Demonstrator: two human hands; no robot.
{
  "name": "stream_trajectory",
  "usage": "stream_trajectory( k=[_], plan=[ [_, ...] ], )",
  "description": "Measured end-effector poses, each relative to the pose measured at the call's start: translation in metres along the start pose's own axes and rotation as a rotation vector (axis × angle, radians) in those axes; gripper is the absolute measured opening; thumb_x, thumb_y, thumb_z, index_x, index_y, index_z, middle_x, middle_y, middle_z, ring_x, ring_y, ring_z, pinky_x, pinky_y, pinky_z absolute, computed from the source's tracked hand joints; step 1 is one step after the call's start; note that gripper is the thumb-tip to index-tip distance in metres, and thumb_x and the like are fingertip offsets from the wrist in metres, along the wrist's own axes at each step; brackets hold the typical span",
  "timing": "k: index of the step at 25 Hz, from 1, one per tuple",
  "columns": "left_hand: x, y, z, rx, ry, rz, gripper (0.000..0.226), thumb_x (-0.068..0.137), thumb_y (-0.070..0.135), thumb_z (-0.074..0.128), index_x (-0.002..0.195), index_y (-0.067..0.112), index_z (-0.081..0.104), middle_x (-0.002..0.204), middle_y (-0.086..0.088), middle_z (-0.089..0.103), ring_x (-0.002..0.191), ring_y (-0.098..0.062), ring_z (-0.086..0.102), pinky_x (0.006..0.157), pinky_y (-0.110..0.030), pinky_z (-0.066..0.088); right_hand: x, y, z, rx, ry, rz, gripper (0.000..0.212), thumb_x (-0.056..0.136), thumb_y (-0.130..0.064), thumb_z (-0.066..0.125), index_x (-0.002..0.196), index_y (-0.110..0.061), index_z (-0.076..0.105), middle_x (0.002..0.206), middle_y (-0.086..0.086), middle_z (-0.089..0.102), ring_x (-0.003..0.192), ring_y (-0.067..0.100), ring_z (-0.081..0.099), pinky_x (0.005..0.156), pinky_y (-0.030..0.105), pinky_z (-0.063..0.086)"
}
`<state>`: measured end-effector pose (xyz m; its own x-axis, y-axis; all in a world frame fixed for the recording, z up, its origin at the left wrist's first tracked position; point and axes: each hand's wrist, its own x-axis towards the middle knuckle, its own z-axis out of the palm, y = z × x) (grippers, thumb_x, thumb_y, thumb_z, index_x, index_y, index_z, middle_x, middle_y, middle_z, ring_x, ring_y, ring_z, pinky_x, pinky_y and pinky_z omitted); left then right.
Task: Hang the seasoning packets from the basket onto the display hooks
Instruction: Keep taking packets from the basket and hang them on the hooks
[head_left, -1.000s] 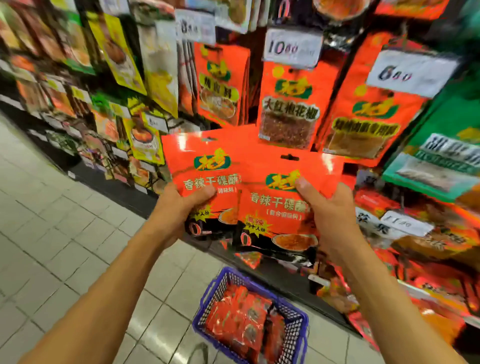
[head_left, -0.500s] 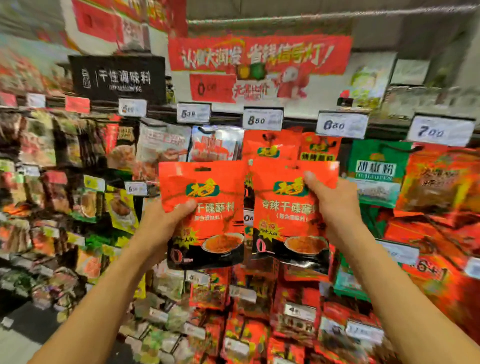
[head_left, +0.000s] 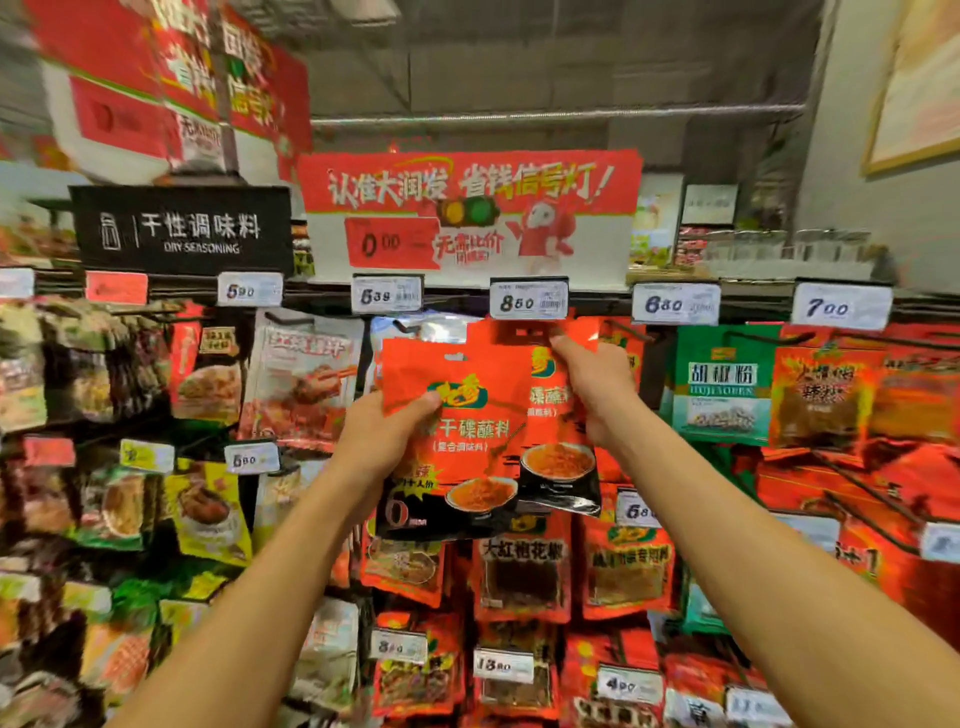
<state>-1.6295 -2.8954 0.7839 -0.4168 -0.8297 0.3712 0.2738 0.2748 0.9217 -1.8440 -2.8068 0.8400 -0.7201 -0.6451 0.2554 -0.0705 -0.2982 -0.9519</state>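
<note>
Two hands are raised, the left hand (head_left: 382, 441) and the right hand (head_left: 597, 387), and each grips one of two red seasoning packets: one packet (head_left: 460, 441) in the left, a second packet (head_left: 558, 447) in the right. Above the hands five white price tags line the top rail, the middle tag (head_left: 529, 299) directly over the right hand.

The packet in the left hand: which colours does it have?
Orange-red seasoning packet with a black bottom band; head view.
</note>
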Motion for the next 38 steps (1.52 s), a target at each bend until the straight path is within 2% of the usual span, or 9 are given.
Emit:
stream_trajectory(
  k=[3, 9, 14, 18, 25, 29, 33, 35, 38],
  plan=[
    [0.008, 0.002, 0.007, -0.014, -0.038, -0.001, 0.014, 0.085, 0.025, 0.074, 0.098, 0.019, 0.073, 0.093, -0.006, 0.079, 0.079, -0.024, 0.077, 0.063, -0.034, 0.06, 0.004, 0.002, 0.003, -0.026, 0.043, -0.013, 0.019, 0.087, -0.03, 0.073, 0.073, -0.018, 0.07, 0.063, -0.001, 0.073, 0.051, 0.016, 0.067, 0.042, 0.024, 0.047],
    [0.022, 0.007, 0.027, -0.051, -0.02, -0.042, 0.026, 0.094, 0.042, 0.067, 0.109, 0.022, 0.068, 0.096, -0.003, 0.079, 0.085, -0.024, 0.077, 0.075, -0.041, 0.061, 0.011, -0.002, 0.005, -0.121, 0.104, 0.03, 0.025, 0.087, -0.041, 0.071, 0.076, -0.02, 0.066, 0.067, 0.002, 0.07, 0.06, 0.024, 0.062, 0.053, 0.028, 0.044],
    [0.035, 0.015, 0.05, -0.055, -0.064, -0.09, 0.025, 0.093, 0.043, 0.067, 0.105, 0.021, 0.068, 0.088, -0.001, 0.079, 0.079, -0.022, 0.077, 0.065, -0.035, 0.061, 0.006, 0.002, -0.008, 0.103, 0.045, 0.016, 0.034, 0.089, -0.052, 0.066, 0.084, -0.019, 0.072, 0.077, 0.001, 0.076, 0.071, 0.023, 0.073, 0.071, 0.038, 0.059],
    [0.045, 0.018, 0.071, -0.016, -0.075, -0.125, 0.024, 0.093, 0.043, 0.067, 0.104, 0.021, 0.068, 0.081, 0.003, 0.079, 0.071, -0.016, 0.076, 0.059, -0.03, 0.059, 0.002, 0.006, -0.017, -0.087, 0.0, -0.085, 0.028, 0.088, -0.045, 0.071, 0.093, -0.017, 0.073, 0.079, -0.003, 0.079, 0.071, 0.016, 0.076, 0.062, 0.031, 0.059],
    [0.056, 0.022, 0.08, -0.074, -0.039, -0.251, 0.023, 0.09, 0.039, 0.07, 0.099, 0.019, 0.064, 0.071, -0.002, 0.077, 0.062, -0.019, 0.075, 0.05, -0.031, 0.058, 0.011, -0.003, -0.008, -0.37, 0.152, -0.123, 0.034, 0.088, -0.052, 0.069, 0.089, -0.018, 0.073, 0.081, 0.0, 0.077, 0.076, 0.021, 0.075, 0.077, 0.044, 0.062],
    [0.053, 0.022, 0.083, -0.042, -0.02, -0.221, 0.023, 0.09, 0.041, 0.071, 0.098, 0.019, 0.068, 0.083, -0.005, 0.079, 0.071, -0.021, 0.076, 0.061, -0.034, 0.061, 0.006, 0.0, -0.007, -0.409, 0.18, -0.129, 0.033, 0.091, -0.054, 0.064, 0.086, -0.021, 0.068, 0.082, -0.001, 0.075, 0.071, 0.014, 0.071, 0.06, 0.03, 0.053],
    [0.03, 0.005, 0.064, 0.219, 0.108, 0.072, 0.024, 0.086, 0.045, 0.07, 0.102, 0.033, 0.057, 0.101, 0.015, 0.066, 0.086, -0.005, 0.066, 0.069, -0.025, 0.052, -0.02, 0.012, -0.018, -0.449, 0.156, -0.189, 0.049, 0.094, -0.055, 0.059, 0.129, -0.02, 0.055, 0.105, -0.01, 0.067, 0.093, 0.014, 0.066, 0.075, 0.034, 0.051],
    [0.012, -0.013, 0.052, 0.27, -0.039, 0.083, 0.035, 0.086, 0.04, 0.073, 0.111, 0.043, 0.048, 0.104, 0.027, 0.057, 0.091, 0.004, 0.063, 0.068, -0.015, 0.048, -0.04, 0.029, -0.025, -0.483, 0.071, -0.221, 0.062, 0.094, -0.049, 0.061, 0.146, -0.024, 0.038, 0.105, -0.022, 0.059, 0.099, 0.011, 0.063, 0.083, 0.03, 0.049],
    [0.014, -0.036, 0.055, 0.25, -0.174, -0.03, 0.036, 0.089, 0.033, 0.073, 0.121, 0.033, 0.056, 0.113, 0.012, 0.07, 0.104, -0.01, 0.069, 0.086, -0.032, 0.057, -0.042, 0.047, -0.018, -0.593, -0.001, -0.247, 0.063, 0.097, -0.042, 0.058, 0.15, -0.024, 0.029, 0.128, -0.008, 0.061, 0.119, 0.019, 0.06, 0.095, 0.037, 0.05]
  ],
)
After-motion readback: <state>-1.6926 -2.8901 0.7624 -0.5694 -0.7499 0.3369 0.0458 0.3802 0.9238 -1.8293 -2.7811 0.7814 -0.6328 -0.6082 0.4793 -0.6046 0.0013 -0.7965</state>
